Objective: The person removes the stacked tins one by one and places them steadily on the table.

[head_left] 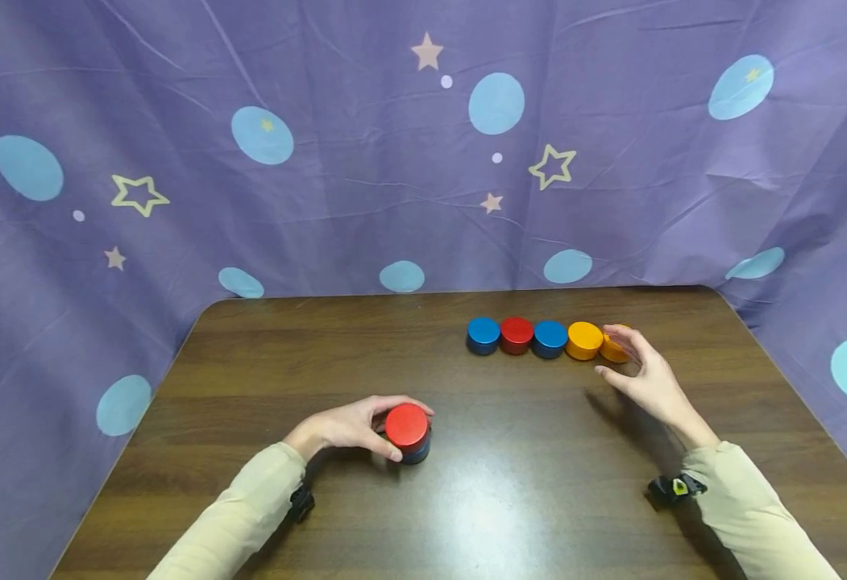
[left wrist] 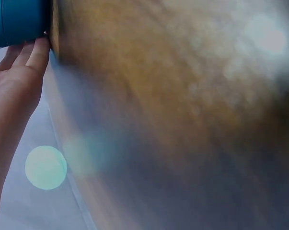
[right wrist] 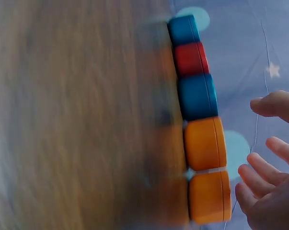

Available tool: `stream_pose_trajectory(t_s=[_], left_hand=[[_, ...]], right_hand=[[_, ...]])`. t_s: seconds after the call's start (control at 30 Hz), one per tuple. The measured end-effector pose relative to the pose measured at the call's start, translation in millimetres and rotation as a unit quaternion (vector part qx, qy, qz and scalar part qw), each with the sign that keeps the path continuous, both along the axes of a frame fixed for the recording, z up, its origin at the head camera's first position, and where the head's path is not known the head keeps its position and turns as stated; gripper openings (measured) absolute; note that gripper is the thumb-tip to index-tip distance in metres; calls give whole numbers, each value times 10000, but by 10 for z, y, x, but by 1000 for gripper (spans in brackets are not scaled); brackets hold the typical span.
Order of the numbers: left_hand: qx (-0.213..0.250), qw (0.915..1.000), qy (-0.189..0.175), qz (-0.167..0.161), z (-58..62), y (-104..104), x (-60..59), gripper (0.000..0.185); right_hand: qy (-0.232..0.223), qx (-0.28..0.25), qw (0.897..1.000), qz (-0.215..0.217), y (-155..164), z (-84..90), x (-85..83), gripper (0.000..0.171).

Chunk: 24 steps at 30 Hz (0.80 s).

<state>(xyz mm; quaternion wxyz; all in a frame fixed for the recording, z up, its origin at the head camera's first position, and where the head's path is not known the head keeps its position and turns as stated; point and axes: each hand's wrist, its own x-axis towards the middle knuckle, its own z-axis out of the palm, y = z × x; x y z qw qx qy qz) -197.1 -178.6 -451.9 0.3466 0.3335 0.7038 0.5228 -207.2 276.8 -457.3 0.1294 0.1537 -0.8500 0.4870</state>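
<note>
My left hand [head_left: 358, 423] curves its thumb and fingers round a stack of two round lidded tins. The red tin [head_left: 406, 425] sits on top of the blue tin [left wrist: 24, 21], whose lower side shows in the head view. In the left wrist view the fingertips lie against the blue tin. At the right, my right hand [head_left: 648, 383] hovers with thumb and fingers apart, holding nothing. Its fingers partly cover the end orange tin [head_left: 613, 348] in the head view; the right wrist view shows them above the orange tins' lids.
Along the table's [head_left: 285, 346] far side runs a touching row: a blue tin [head_left: 483, 336], a red tin [head_left: 516, 335], another blue tin [head_left: 550, 339], an orange tin [head_left: 584, 341] and the end orange one. A purple patterned curtain [head_left: 365, 161] hangs behind the table.
</note>
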Motion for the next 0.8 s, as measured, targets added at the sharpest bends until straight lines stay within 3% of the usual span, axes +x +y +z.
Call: stream_pose_trajectory(t_s=[0.2,0.37,0.6,0.8], left_hand=[[179,9998,-44,-8,-8,-1,4,69],[291,9994,185,61,-10,-48,23,73],[-399,9925,1089,386,40,-134,85,77],[-806,9839,1468,618,30,-194,103,79]], right_hand=[[466,623,9967,250,-179,55,77,62],[485,715,9952,468,-285,111,122,64],[320,527,9945,850,-488,198,156,64],[156,381,9934,1067,-648,240,148,63]])
